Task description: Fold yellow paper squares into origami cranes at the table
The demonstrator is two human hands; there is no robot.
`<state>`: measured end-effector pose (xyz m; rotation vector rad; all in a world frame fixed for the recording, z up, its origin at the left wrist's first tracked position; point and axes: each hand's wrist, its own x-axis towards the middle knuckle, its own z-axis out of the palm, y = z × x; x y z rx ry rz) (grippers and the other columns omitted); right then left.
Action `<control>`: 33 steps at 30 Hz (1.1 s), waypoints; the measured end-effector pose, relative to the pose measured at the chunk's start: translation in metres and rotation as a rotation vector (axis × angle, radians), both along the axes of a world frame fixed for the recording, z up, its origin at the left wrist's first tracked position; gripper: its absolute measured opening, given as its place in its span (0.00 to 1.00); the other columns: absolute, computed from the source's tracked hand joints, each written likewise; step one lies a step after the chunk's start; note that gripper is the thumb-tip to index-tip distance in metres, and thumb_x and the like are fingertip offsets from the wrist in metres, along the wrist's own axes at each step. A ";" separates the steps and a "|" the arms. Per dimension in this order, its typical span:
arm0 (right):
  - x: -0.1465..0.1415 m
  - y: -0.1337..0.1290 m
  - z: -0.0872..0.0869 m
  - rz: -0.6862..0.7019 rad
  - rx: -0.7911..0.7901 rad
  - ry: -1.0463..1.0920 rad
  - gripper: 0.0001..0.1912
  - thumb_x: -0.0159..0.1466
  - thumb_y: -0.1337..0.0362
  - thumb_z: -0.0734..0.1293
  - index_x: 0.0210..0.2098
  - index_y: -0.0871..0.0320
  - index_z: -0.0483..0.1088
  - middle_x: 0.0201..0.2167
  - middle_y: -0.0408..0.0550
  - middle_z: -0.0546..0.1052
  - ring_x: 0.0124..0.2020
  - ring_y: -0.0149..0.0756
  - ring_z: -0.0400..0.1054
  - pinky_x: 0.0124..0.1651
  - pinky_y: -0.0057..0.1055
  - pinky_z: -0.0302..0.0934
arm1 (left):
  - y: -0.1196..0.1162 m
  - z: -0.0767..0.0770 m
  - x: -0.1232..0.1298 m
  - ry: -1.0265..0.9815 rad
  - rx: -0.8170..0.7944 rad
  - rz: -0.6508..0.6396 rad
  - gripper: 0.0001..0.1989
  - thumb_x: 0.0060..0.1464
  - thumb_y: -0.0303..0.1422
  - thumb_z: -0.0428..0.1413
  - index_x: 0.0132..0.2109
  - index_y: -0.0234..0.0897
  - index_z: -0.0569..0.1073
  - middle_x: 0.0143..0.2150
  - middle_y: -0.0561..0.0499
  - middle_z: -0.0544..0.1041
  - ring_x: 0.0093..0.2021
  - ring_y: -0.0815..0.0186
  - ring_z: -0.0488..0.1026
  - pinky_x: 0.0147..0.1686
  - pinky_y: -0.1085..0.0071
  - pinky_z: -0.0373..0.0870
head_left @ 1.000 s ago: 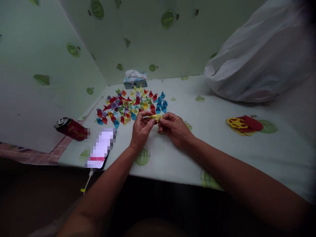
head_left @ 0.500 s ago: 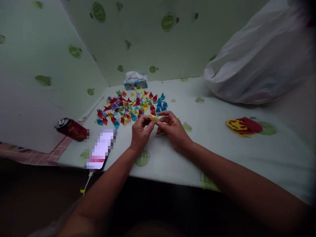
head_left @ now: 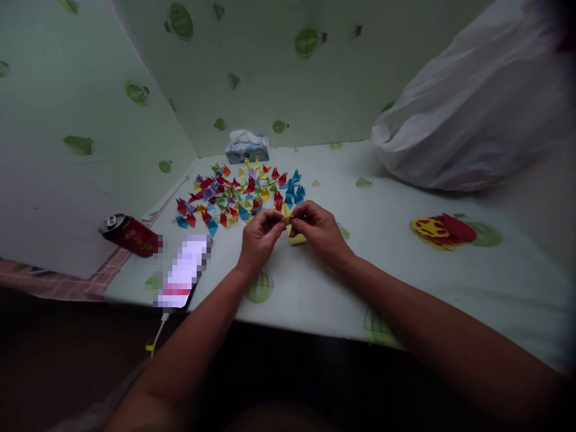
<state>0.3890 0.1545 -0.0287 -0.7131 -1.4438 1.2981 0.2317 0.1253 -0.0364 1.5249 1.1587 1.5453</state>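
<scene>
Surface (head_left: 310, 294) was pale w/ green balloon prints (head_left: 258, 287). On its L side: red can (head_left: 135, 236), then lit phone (head_left: 185, 270) nr front edge; beyond, approx. mid-L, a spread of multicol. folded papers (head_left: 251, 185). Tissue box (head_left: 247, 152) stood behind them; red/yel. cut-outs (head_left: 459, 229) lay R, w/ big white plastic bag (head_left: 450, 138) at back R.

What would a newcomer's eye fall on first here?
Probably the bright, many-coloured folded papers crowded on the table in front of the tissue box. Then the left hand and right hand, pinching a small yellow paper between them at the centre. The big white bag at upper right and the lit phone at lower left also stand out.
</scene>
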 end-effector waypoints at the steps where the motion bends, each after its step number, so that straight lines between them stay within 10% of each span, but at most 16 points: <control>1: 0.000 0.000 0.000 0.007 -0.010 0.013 0.09 0.59 0.61 0.71 0.33 0.55 0.67 0.27 0.38 0.71 0.26 0.28 0.69 0.33 0.31 0.65 | 0.000 0.001 0.000 -0.022 -0.014 -0.008 0.09 0.53 0.34 0.65 0.40 0.38 0.74 0.36 0.52 0.77 0.35 0.69 0.75 0.38 0.71 0.73; 22: -0.001 -0.001 -0.002 0.035 0.018 -0.021 0.03 0.57 0.67 0.68 0.32 0.56 0.69 0.25 0.38 0.73 0.27 0.30 0.72 0.34 0.32 0.65 | -0.002 0.006 0.002 -0.152 -0.060 0.033 0.11 0.51 0.34 0.65 0.37 0.38 0.72 0.33 0.54 0.73 0.32 0.71 0.73 0.35 0.73 0.74; 33: 0.001 0.003 -0.004 0.132 -0.170 0.022 0.17 0.57 0.52 0.74 0.33 0.58 0.70 0.24 0.39 0.74 0.22 0.27 0.69 0.28 0.28 0.65 | -0.002 0.008 0.004 -0.202 -0.057 0.004 0.14 0.49 0.33 0.67 0.38 0.37 0.71 0.35 0.55 0.73 0.35 0.72 0.73 0.37 0.75 0.73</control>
